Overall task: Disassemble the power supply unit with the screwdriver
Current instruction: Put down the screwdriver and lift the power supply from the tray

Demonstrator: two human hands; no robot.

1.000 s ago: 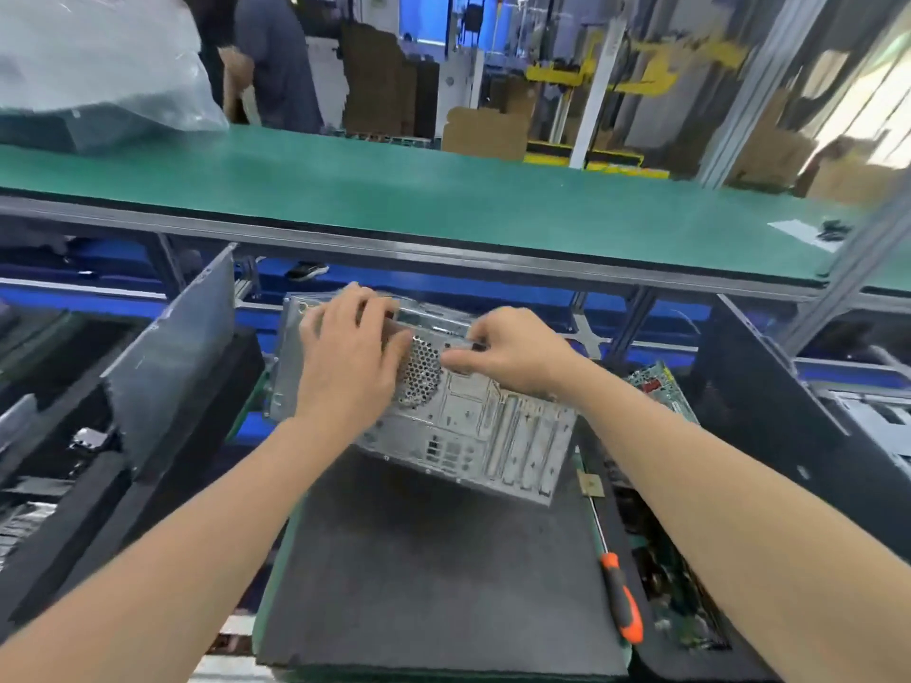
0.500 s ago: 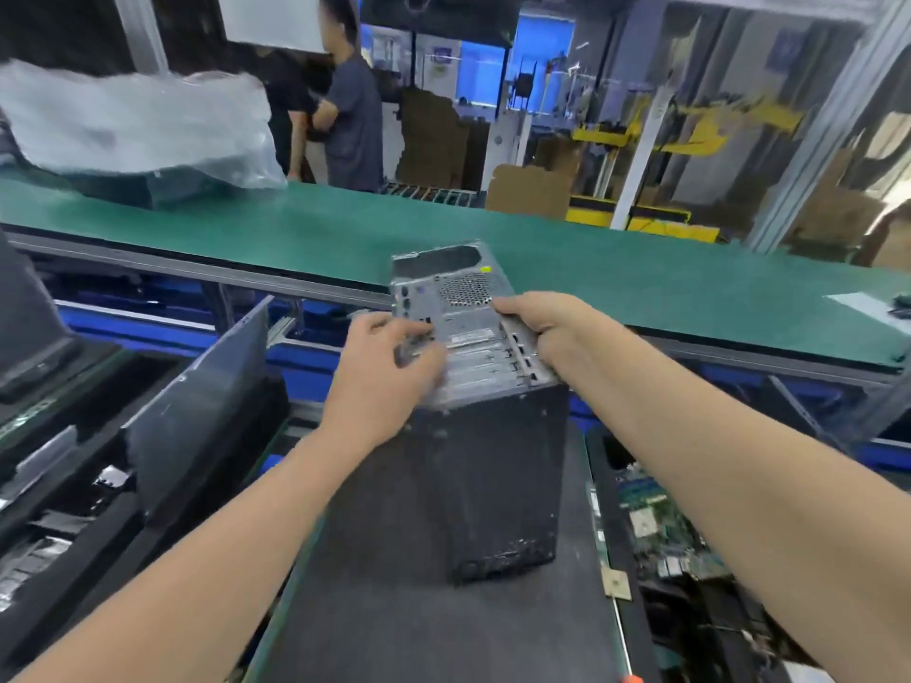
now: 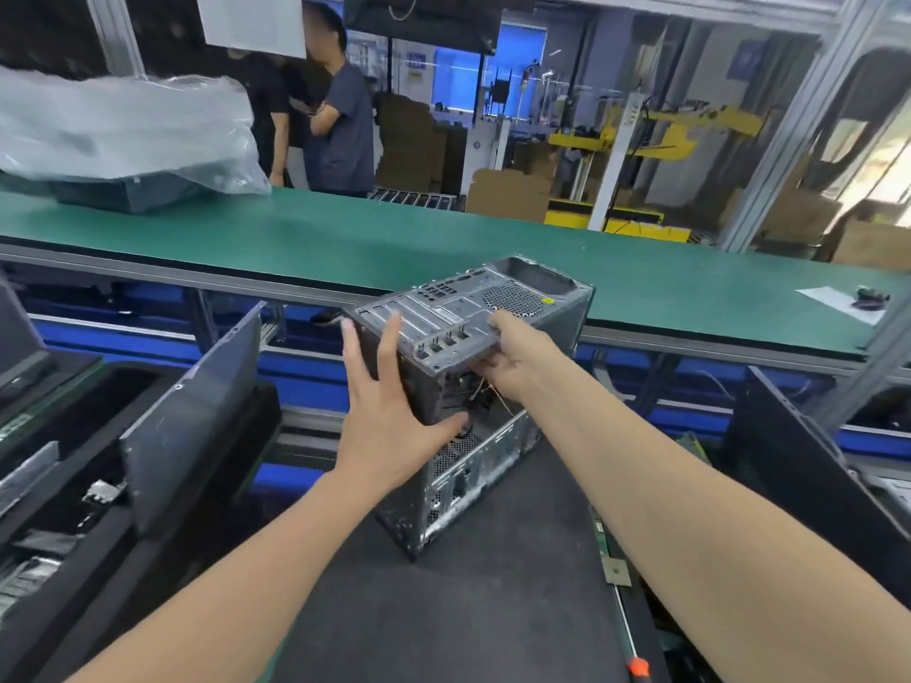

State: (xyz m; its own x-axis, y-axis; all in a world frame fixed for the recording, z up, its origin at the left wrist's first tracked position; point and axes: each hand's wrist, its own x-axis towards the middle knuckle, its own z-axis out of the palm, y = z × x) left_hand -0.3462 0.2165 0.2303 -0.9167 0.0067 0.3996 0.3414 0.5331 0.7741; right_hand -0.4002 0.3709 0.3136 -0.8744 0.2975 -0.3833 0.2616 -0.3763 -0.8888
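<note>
Both hands were on a grey metal computer tower case [image 3: 443, 332] that stood on end on a dark grey foam mat [image 3: 493, 608] in front of the person. Left hand [image 3: 389, 421] lay flat against the near corner of the case, its fingers straight and spread upward and its thumb stretched across the edge toward the open side, so it pressed without closing round anything. Right hand [image 3: 512, 362] gripped the rim of the perforated rear panel, which faced up, with its fingers curled under that rim into the open side where loose thin wires showed. The case leaned a little away from the person, its lower end touching the mat near the mat's far edge. Whether the power supply unit sat inside could not be made out.

An orange-handled screwdriver with a long steel shaft [image 3: 636, 668] lay at the right edge of the mat, near the bottom of the view, well apart from both hands. Just beside its shaft lay a narrow green circuit board [image 3: 599, 534]. To the left, a flat dark grey metal side panel [image 3: 197, 401] leaned upright against black trays. Behind the case ran a long green conveyor belt [image 3: 345, 239], carrying a dark box wrapped in clear plastic film [image 3: 123, 135] at the left and a white sheet of paper [image 3: 838, 300] at the right. Two people [image 3: 340, 115] stood beyond the belt.
</note>
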